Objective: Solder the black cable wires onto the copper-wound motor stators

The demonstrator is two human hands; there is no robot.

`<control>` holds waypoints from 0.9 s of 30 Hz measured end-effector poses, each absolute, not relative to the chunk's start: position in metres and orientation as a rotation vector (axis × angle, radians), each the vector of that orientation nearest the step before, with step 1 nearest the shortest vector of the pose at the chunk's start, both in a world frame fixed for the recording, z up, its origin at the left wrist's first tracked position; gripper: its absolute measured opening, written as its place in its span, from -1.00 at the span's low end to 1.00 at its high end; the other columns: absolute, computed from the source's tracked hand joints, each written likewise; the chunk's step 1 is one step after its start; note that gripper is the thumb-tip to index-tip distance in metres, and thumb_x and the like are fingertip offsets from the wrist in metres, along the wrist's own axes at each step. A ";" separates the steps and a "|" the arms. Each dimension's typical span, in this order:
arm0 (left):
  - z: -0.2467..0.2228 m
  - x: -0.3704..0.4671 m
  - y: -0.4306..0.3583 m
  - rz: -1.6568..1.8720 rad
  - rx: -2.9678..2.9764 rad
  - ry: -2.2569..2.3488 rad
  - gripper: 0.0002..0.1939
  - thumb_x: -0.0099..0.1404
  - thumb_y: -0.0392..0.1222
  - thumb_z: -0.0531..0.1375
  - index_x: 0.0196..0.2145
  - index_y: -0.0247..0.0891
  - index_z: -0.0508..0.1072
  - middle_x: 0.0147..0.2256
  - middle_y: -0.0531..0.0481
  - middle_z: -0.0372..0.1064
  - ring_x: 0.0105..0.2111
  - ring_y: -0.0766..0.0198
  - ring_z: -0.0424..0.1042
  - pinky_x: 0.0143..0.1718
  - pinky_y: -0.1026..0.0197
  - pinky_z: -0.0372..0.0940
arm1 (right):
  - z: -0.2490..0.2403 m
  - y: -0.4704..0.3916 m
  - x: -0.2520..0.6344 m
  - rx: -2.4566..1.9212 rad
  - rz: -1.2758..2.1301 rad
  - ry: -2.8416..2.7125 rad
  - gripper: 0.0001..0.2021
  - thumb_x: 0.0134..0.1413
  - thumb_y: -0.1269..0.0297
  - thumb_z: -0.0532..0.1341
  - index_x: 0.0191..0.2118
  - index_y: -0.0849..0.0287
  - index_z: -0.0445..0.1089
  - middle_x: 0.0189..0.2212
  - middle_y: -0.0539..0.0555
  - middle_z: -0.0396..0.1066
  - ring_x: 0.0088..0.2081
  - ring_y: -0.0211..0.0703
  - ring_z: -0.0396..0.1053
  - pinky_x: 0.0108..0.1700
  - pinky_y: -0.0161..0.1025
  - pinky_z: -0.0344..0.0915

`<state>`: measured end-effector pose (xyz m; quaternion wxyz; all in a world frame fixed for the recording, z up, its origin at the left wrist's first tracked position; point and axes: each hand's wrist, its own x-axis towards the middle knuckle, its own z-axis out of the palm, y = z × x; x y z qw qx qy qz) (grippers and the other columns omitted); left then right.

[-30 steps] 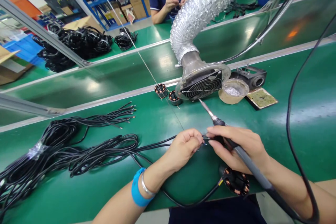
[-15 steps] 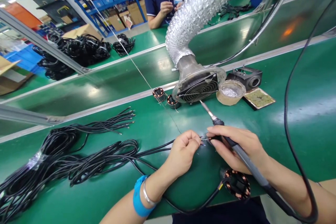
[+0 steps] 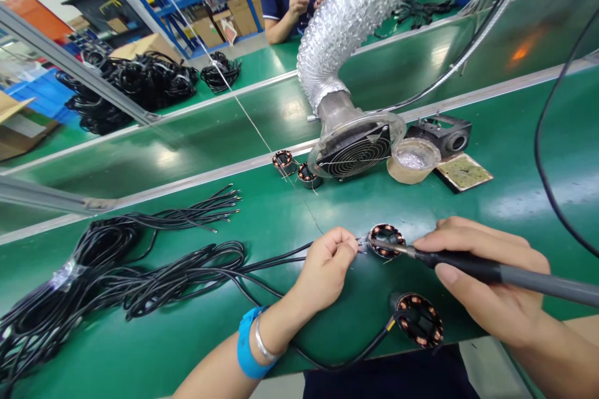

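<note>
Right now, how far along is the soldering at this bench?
Looks done: one stator near the bench edge already has a black cable joined. In hand: the left hand pinches wire ends against a second stator while the right hand lays the soldering iron tip on it. Left: two bare stators by the extraction fan, plus loose black cables.

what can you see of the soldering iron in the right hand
The soldering iron has a dark grey handle, black grip and thin metal tip. It lies nearly level, pointing left, held like a pen in the right hand. Its tip meets the wire ends at the edge of a copper-wound stator, which the left hand pinches. Its back end runs out of view.
</note>
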<state>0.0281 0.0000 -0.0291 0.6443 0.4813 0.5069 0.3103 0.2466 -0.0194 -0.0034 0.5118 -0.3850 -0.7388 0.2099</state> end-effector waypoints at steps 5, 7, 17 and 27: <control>-0.029 0.028 0.000 0.702 1.107 1.151 -0.77 0.27 -0.05 0.13 -0.46 -0.21 0.25 -0.60 0.22 -0.02 -0.58 0.41 -0.09 -0.53 0.29 -0.07 | -0.003 -0.019 0.246 -0.922 0.510 -1.803 -0.80 0.13 0.47 0.17 -0.16 0.14 0.46 -0.48 0.01 0.41 -0.54 -0.25 0.31 -0.54 -0.25 0.23; -0.028 0.028 -0.001 0.697 1.113 1.150 -0.77 0.27 -0.05 0.12 -0.45 -0.22 0.26 -0.59 0.22 -0.02 -0.58 0.41 -0.08 -0.53 0.29 -0.08 | -0.002 -0.020 0.245 -0.926 0.519 -1.815 -0.80 0.12 0.47 0.17 -0.16 0.14 0.46 -0.49 0.00 0.39 -0.54 -0.24 0.31 -0.55 -0.26 0.22; -0.026 0.028 -0.001 0.692 1.143 1.161 -0.78 0.28 -0.07 0.13 -0.45 -0.22 0.26 -0.59 0.21 0.00 -0.56 0.40 -0.05 -0.51 0.29 -0.06 | 0.002 -0.026 0.235 -0.839 0.422 -1.881 -0.77 0.07 0.49 0.14 -0.17 0.20 0.46 -0.50 0.01 0.39 -0.54 -0.23 0.32 -0.50 -0.23 0.27; -0.024 0.029 -0.002 0.683 1.141 1.155 -0.76 0.29 -0.06 0.13 -0.45 -0.23 0.27 -0.58 0.20 0.01 -0.56 0.40 -0.03 -0.51 0.29 -0.06 | 0.009 -0.031 0.246 -0.866 0.392 -1.970 -0.70 0.07 0.53 0.15 -0.08 0.15 0.45 -0.49 0.03 0.39 -0.48 -0.15 0.40 -0.47 -0.17 0.35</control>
